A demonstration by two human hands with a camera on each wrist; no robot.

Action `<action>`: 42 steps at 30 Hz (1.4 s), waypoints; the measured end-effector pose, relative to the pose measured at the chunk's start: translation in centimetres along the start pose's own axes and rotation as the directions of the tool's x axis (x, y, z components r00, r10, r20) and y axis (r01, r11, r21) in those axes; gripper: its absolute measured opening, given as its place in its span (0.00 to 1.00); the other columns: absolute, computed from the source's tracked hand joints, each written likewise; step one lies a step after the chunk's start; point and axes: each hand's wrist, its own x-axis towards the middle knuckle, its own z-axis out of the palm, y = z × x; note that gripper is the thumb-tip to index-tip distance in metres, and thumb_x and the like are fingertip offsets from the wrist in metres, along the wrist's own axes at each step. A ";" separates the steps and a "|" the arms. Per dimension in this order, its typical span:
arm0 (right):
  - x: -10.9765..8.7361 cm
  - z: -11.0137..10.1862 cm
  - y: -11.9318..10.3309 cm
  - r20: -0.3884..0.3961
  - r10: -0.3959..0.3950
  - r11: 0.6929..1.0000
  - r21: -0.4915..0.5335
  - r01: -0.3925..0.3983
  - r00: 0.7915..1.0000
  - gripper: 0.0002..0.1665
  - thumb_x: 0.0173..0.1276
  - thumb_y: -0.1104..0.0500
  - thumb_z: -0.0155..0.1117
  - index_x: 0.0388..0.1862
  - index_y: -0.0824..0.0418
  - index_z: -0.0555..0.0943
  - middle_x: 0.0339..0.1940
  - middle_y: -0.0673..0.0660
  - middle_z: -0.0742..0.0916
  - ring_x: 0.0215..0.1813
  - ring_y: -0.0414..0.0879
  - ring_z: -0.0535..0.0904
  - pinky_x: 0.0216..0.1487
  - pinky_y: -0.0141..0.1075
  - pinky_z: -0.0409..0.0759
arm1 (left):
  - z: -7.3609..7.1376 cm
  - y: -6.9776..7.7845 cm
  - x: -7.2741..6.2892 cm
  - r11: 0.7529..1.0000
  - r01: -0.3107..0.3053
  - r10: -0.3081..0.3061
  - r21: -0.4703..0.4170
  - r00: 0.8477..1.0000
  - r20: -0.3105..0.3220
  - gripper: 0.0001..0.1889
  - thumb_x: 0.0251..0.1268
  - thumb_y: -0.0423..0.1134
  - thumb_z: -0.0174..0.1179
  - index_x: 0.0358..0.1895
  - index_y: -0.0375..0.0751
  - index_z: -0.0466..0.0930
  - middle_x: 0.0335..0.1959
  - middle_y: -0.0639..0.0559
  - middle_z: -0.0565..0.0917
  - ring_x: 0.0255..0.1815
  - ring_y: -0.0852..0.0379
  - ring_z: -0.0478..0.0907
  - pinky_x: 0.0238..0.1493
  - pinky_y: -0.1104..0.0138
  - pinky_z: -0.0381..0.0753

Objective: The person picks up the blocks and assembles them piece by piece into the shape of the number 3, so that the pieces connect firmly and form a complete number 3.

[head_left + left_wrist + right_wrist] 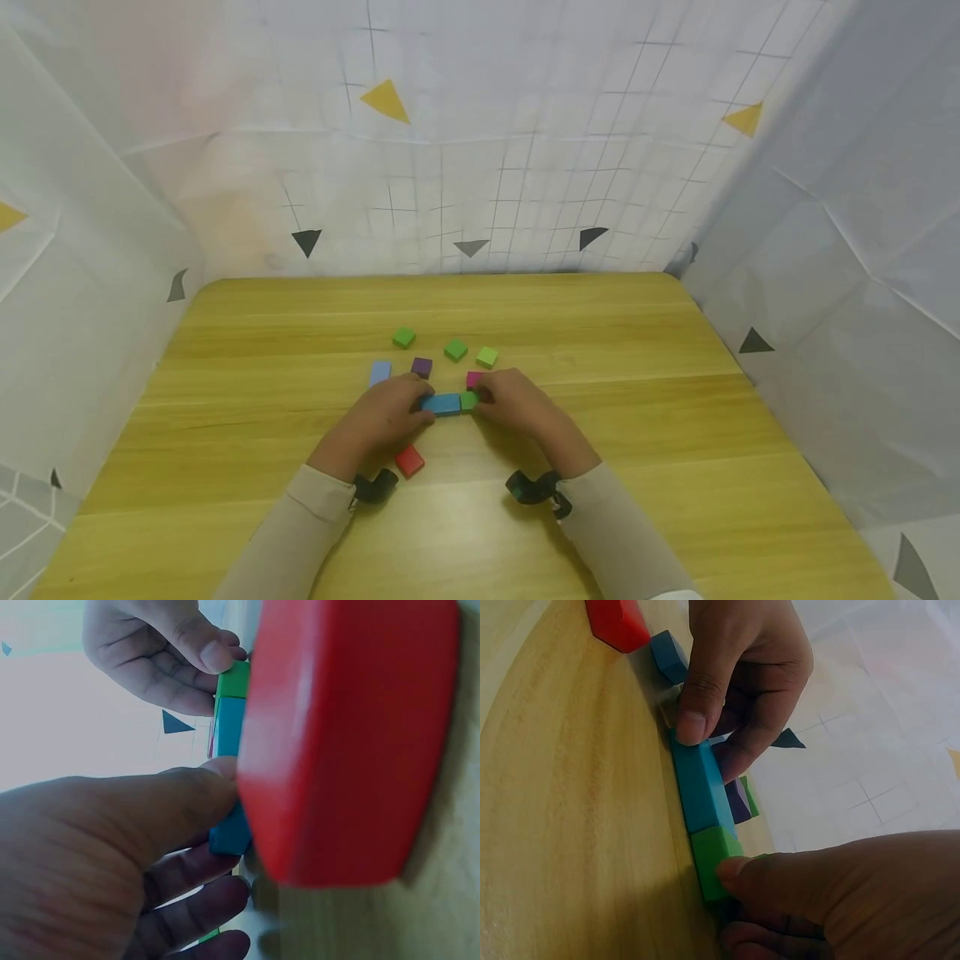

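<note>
A long blue block (444,405) lies end to end with a short green block (468,402) on the wooden table. My left hand (386,414) pinches the blue block near its left end, thumb on the near side, as the right wrist view shows. Thumb and fingers of my right hand (519,407) hold the green block at the other end. Just beyond the right fingers sits a magenta block (474,380), partly covered by them. A red block (352,750) lies nearer to me, beside the left wrist, and looms large in the left wrist view.
Behind the hands lie a light blue block (380,372), a purple block (422,367), two green blocks (403,337) and a lime-green block (487,357). White patterned sheeting (465,192) walls the table (637,350) at the back and both sides.
</note>
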 end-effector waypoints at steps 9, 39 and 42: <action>0.2 0.4 0.0 -0.020 -0.010 1.000 -0.009 0.009 1.000 0.07 0.64 0.59 0.71 0.32 0.56 0.79 0.23 0.49 0.77 0.29 0.42 0.71 0.31 0.34 0.73 | 0.0 -0.1 -0.3 1.000 -0.010 0.010 0.004 1.000 -0.007 0.17 0.70 0.48 0.61 0.56 0.44 0.80 0.44 0.59 0.78 0.42 0.61 0.73 0.51 0.64 0.79; 0.7 1.2 -0.5 -0.070 -0.054 0.998 -0.036 0.052 0.996 0.07 0.65 0.58 0.70 0.31 0.54 0.79 0.24 0.47 0.78 0.29 0.41 0.71 0.31 0.33 0.73 | -0.4 0.1 -0.4 0.996 0.000 0.005 0.085 0.998 -0.061 0.17 0.72 0.43 0.58 0.58 0.40 0.79 0.53 0.53 0.79 0.48 0.57 0.76 0.57 0.59 0.79; 0.7 1.2 -0.5 -0.067 -0.054 0.998 -0.035 0.052 0.996 0.06 0.66 0.58 0.70 0.32 0.54 0.80 0.24 0.47 0.78 0.29 0.41 0.72 0.32 0.33 0.74 | -0.4 0.1 -0.4 0.997 0.006 -0.001 0.080 0.998 -0.061 0.17 0.72 0.43 0.58 0.57 0.40 0.79 0.53 0.53 0.79 0.48 0.57 0.76 0.57 0.58 0.79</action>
